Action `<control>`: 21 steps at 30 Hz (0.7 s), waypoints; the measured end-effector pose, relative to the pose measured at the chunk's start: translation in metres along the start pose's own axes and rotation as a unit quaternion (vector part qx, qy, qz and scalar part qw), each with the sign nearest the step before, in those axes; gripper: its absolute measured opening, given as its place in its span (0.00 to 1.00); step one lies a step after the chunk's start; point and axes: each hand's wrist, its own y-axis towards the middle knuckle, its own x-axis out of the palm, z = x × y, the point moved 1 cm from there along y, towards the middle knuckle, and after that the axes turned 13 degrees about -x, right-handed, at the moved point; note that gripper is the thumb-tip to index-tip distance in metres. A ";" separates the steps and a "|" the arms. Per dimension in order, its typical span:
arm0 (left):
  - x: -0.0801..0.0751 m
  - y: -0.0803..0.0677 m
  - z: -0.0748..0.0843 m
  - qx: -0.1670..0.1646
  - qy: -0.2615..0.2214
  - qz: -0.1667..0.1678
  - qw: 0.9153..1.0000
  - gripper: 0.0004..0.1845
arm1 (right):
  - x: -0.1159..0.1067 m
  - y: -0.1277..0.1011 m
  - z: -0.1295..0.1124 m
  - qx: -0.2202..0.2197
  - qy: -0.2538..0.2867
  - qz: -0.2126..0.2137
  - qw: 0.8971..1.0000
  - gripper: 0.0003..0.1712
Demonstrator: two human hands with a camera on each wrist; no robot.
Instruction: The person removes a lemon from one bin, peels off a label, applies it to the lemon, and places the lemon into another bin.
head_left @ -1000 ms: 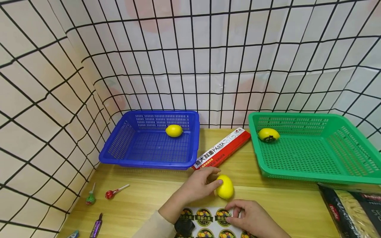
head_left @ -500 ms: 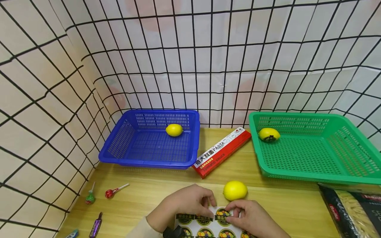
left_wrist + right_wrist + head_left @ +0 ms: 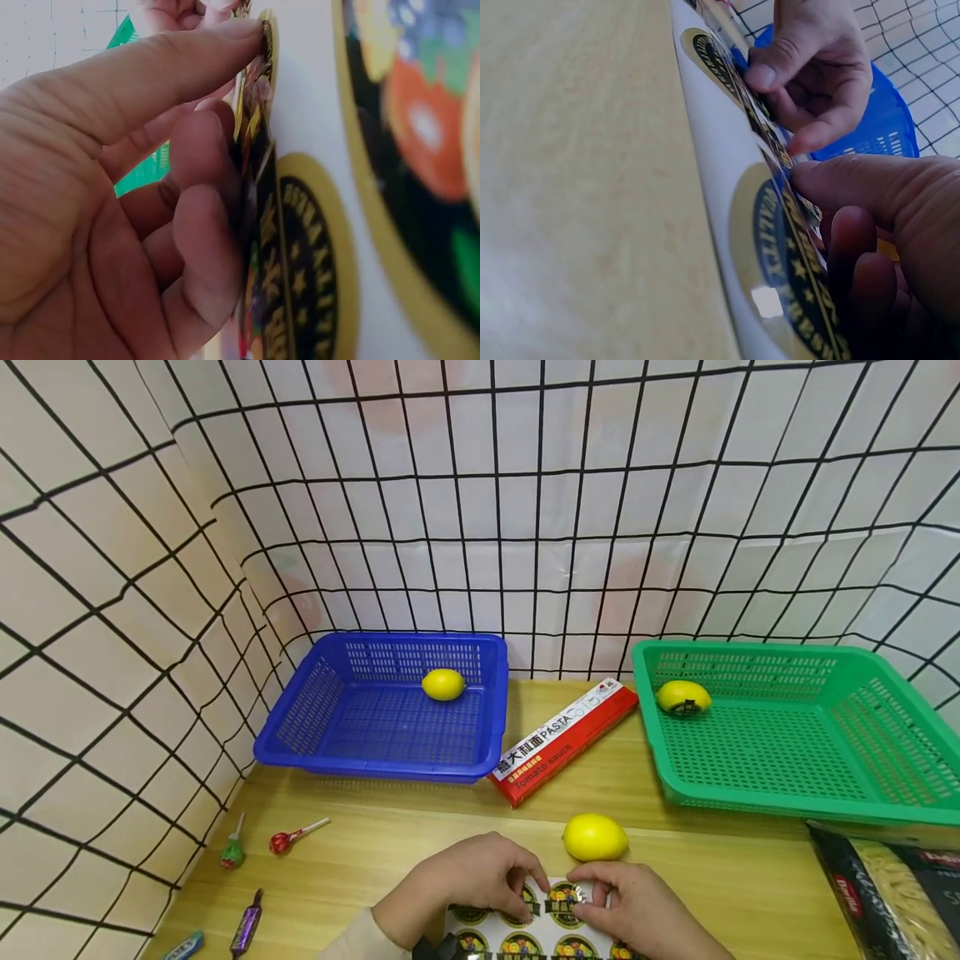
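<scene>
A white sheet of round fruit stickers lies at the table's front edge, printed in black and gold. My left hand bends over it, thumb and fingers around a sticker in the upper row. The left wrist view shows the thumb and curled fingers against the sheet. Beside it, my right hand pinches at the edge of the neighbouring sticker, where a shiny bit shows between thumb and forefinger. In the right wrist view the thumb meets the sticker. A yellow lemon lies just beyond the right hand.
Behind stand a blue basket with a lemon and a green basket with a labelled lemon. A red pasta box lies between. Lollipops and wrapped candies lie left, a pasta bag right.
My left hand let go of the lemon, which now lies on its side farther right, and moved down to the sticker sheet. My right hand has stayed at its sticker.
</scene>
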 end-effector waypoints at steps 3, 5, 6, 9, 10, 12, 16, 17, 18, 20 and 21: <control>0.002 0.001 0.002 -0.002 0.013 0.012 1.000 0.14 | 0.000 0.000 -0.001 -0.004 -0.008 0.000 1.000 0.17; 0.003 0.002 0.003 -0.005 0.020 0.018 1.000 0.13 | 0.000 0.001 -0.001 -0.001 -0.004 0.001 1.000 0.17; 0.003 0.003 0.004 -0.007 0.023 0.020 1.000 0.13 | 0.000 0.001 -0.001 0.000 -0.001 0.002 1.000 0.16; 0.004 0.003 0.005 -0.016 0.023 0.021 0.999 0.13 | 0.001 0.001 0.000 -0.001 0.002 0.007 1.000 0.15; 0.004 0.004 0.005 -0.017 0.022 0.021 0.999 0.13 | 0.002 0.001 0.000 -0.001 0.000 0.011 1.000 0.15; 0.005 0.004 0.004 -0.019 0.019 0.023 0.999 0.13 | 0.003 0.001 0.000 -0.003 -0.010 0.024 1.000 0.12; 0.005 0.005 0.003 -0.016 0.014 0.025 0.999 0.14 | 0.006 0.001 0.000 -0.001 -0.026 0.052 0.998 0.07; 0.005 0.005 0.002 -0.016 0.014 0.026 0.999 0.14 | 0.006 0.001 -0.001 -0.001 -0.027 0.057 0.998 0.07; 0.005 0.005 0.002 -0.017 0.013 0.026 0.999 0.14 | 0.007 0.001 -0.001 0.000 -0.029 0.060 0.998 0.06; 0.005 0.005 0.002 -0.019 0.013 0.028 0.999 0.14 | 0.007 0.001 -0.002 0.004 -0.033 0.063 0.997 0.06; 0.005 0.005 0.002 -0.021 0.013 0.029 0.999 0.14 | 0.008 0.001 -0.003 0.005 -0.037 0.064 0.997 0.06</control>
